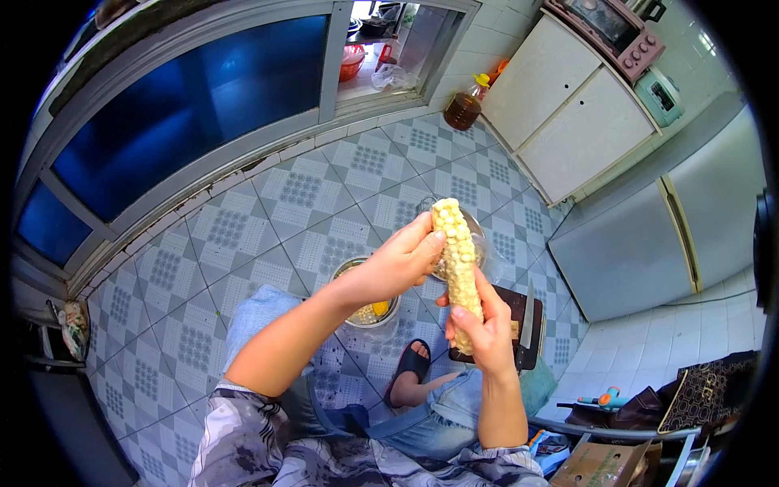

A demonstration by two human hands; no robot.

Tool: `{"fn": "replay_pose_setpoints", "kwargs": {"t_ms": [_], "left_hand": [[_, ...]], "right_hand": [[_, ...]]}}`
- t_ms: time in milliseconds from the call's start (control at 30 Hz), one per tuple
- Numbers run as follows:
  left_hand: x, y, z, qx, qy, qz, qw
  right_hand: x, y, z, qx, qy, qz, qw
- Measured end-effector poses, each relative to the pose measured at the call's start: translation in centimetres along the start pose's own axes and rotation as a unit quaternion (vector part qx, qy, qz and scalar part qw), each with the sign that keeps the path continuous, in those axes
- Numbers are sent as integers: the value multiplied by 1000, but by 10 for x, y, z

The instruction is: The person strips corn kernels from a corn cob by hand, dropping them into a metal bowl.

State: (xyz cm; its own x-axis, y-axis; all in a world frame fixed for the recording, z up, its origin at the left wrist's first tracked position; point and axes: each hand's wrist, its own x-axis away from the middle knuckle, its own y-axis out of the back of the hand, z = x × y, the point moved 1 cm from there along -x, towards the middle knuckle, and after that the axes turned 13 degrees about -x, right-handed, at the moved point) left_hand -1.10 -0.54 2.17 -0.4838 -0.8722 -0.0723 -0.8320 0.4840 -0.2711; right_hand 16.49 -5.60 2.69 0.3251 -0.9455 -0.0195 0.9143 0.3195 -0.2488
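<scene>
A pale yellow corn cob point(458, 264) is held up at a slant in front of me. Kernels cover its upper part, while the lower part looks stripped. My left hand point(399, 258) grips the cob near its upper end, with the thumb against the kernels. Around the lower end wrap the fingers of my right hand point(485, 329). Beneath my left forearm, a metal bowl point(347, 266) on the floor holds loose kernels and a yellow piece of corn. A second bowl point(472, 223) stands behind the cob, mostly hidden, its contents unclear.
A dark cutting board point(511, 302) with a knife point(528, 318) lies by my right hand. A fridge point(641, 243) and a white cabinet point(568, 105) line the right side. A bottle of dark liquid point(464, 107) stands by the cabinet. Sliding doors point(195, 122) run along the left.
</scene>
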Motion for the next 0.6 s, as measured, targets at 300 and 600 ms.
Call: {"fn": "replay_pose_setpoints", "kwargs": {"t_ms": [300,600], "left_hand": [[-11,-1,21,-207,-41,-184,960],[-6,-4,-5,20,33,-120,992]], "right_hand": [[0,-15,-4,173,58,-63,981],[-1,-6,-7,47,-2,-40,998]]}}
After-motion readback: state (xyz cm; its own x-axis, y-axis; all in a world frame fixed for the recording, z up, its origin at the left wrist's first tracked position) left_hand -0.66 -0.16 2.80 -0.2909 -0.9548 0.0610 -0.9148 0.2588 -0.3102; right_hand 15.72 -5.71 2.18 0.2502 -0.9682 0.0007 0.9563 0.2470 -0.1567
